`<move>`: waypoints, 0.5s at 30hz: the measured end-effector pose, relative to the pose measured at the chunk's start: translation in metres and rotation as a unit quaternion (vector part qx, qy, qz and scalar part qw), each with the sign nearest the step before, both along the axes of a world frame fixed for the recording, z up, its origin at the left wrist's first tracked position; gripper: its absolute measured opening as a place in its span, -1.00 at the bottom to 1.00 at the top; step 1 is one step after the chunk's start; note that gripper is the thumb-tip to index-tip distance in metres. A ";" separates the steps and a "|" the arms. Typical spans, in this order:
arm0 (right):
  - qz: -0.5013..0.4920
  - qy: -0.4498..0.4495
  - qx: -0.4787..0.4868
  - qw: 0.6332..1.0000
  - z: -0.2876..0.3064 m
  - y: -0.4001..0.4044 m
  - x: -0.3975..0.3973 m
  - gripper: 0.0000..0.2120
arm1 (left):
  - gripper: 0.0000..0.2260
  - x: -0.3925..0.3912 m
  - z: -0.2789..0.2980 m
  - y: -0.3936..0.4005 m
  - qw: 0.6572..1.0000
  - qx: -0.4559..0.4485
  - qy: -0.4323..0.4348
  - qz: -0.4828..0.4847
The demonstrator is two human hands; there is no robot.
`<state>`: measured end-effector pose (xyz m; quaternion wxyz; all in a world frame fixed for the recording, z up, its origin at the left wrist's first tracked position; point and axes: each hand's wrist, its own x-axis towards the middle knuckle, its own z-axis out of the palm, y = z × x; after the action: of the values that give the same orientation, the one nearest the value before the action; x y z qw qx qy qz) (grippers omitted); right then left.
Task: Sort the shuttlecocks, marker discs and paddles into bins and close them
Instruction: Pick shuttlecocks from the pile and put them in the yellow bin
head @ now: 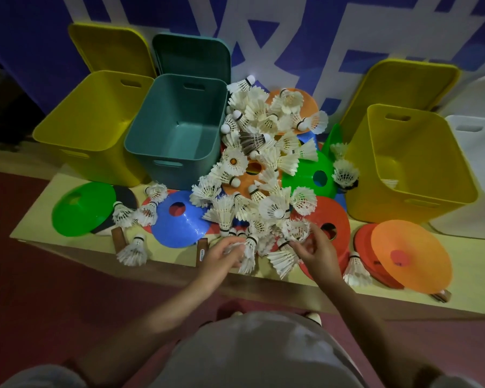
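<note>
Here we stand at a low pale table [48, 217] with our two bare hands at the near edge of a big heap of white shuttlecocks [261, 166]. Our left hand [221, 257] has its fingers curled round a shuttlecock [248, 254] at the front of the heap. Our right hand [318, 252] has its fingers bent and pinches the feathers of another shuttlecock [296, 229] just beside it.

The heap lies in the middle of the table, on top of marker discs. We see a blue disc [179, 219] to the left of our hands, a green disc [83, 208] further left, a red disc [331, 228] under our right hand, and a flat orange disc [410, 254] on the right. A dark paddle [126, 198] peeks out from under the green disc, and its wooden handle [118, 238] sticks toward us.

At the back stand open bins: a yellow bin [93, 127] on the left, a teal bin [177, 130] next to it, and another yellow bin [409, 163] on the right with one shuttlecock [389, 182] inside. A white bin [476, 152] is at the far right. The lids lean on the wall behind them.
</note>
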<state>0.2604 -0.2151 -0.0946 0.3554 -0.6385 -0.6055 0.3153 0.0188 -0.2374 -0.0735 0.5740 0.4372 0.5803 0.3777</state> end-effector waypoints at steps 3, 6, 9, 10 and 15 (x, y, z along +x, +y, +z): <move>-0.012 0.005 -0.019 1.000 -0.005 -0.003 0.002 -0.48 | -0.87 0.001 0.007 0.001 1.000 -0.019 -0.019 0.011; -0.027 0.016 -0.024 0.999 -0.007 -0.008 0.003 -0.44 | -0.87 0.001 0.012 0.001 0.999 -0.039 -0.026 0.007; -0.044 0.030 -0.024 0.998 -0.001 -0.009 0.006 -0.49 | -0.88 0.002 0.017 0.003 1.000 -0.030 -0.005 -0.006; -0.054 0.036 -0.026 0.998 0.001 -0.009 0.007 -0.49 | -0.88 0.004 0.020 0.005 1.000 -0.028 -0.004 -0.008; -0.114 0.084 -0.013 0.990 0.025 0.002 0.026 -0.55 | -0.83 0.026 0.040 0.025 0.999 -0.027 -0.036 -0.010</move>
<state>0.2862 -0.2127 -0.0694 0.4302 -0.6792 -0.4925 0.3333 0.0450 -0.2127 -0.0331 0.6097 0.4137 0.5649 0.3715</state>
